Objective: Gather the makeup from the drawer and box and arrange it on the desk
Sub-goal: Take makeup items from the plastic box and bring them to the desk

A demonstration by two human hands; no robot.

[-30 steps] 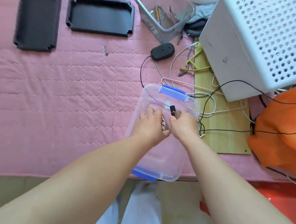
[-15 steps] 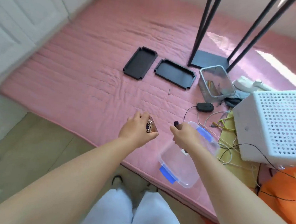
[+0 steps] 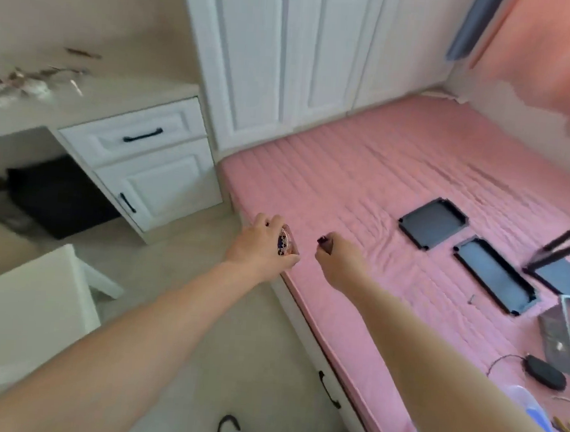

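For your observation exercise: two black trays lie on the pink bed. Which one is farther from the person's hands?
The long narrow black tray nearest the wire bin; the squarer tray lies closer to the hands.

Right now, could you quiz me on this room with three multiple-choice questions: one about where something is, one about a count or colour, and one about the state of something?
1. Where do the black trays lie?
A. on the pink bed cover
B. on the desk
C. on the floor

2. How many black trays are there?
A. one
B. two
C. four

3. What is the left hand doing?
A. hanging empty
B. pressing the drawer
C. holding a small patterned makeup item

Answers:
1 A: both trays rest flat on the pink cover, right of the hands.
2 B: two shallow trays, the second beside the first.
3 C: its fingers curl round the item; the right hand holds a small dark makeup tube.
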